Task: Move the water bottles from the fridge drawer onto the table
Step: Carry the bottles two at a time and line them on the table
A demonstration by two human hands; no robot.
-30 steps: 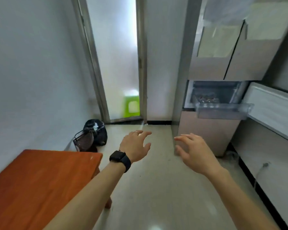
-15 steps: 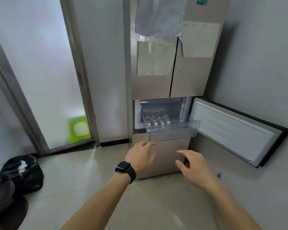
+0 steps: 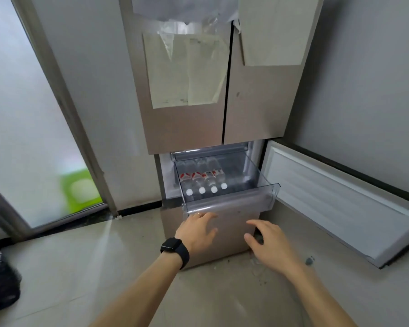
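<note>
Reaching: both empty hands, left hand (image 3: 197, 232), right hand (image 3: 270, 246), below drawer (image 3: 229, 204); four bottles (image 3: 202, 181) inside.

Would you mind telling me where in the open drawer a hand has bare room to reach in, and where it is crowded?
The clear drawer is crowded on its left, where four water bottles lie side by side, caps toward the front. Its right part, between the rightmost bottle and the right wall, looks bare. Both hands, left hand and right hand, are open below the front lip.

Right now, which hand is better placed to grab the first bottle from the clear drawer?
Left hand: it hovers open directly below the four white-capped water bottles on the clear plastic drawer's left side; the right hand sits farther right.
</note>
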